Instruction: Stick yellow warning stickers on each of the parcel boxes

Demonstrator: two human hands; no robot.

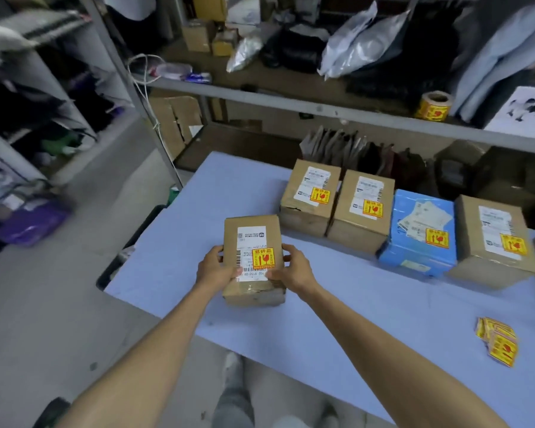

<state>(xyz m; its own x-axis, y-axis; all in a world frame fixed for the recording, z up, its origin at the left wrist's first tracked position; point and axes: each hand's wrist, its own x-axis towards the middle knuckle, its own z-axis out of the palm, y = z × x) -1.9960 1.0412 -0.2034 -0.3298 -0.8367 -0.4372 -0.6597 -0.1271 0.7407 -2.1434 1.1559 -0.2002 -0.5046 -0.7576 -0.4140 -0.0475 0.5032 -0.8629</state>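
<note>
A small brown parcel box (251,236) sits on the pale blue table (337,310), with a white shipping label and a yellow warning sticker (263,258) on top. My left hand (215,267) grips its left side and my right hand (291,267) grips its right side, thumbs on the top face. Behind it stands a row of boxes: two brown ones (309,200) (360,211), a blue one (419,233) and another brown one (494,242), each bearing a yellow sticker. A loose pile of yellow stickers (499,341) lies at the table's right.
A roll of yellow stickers (433,106) stands on the metal shelf (291,101) behind the table, among plastic mailer bags and small cartons. More shelving with clothes is at the left. Grey floor lies left of the table. Another box edge shows at the far right.
</note>
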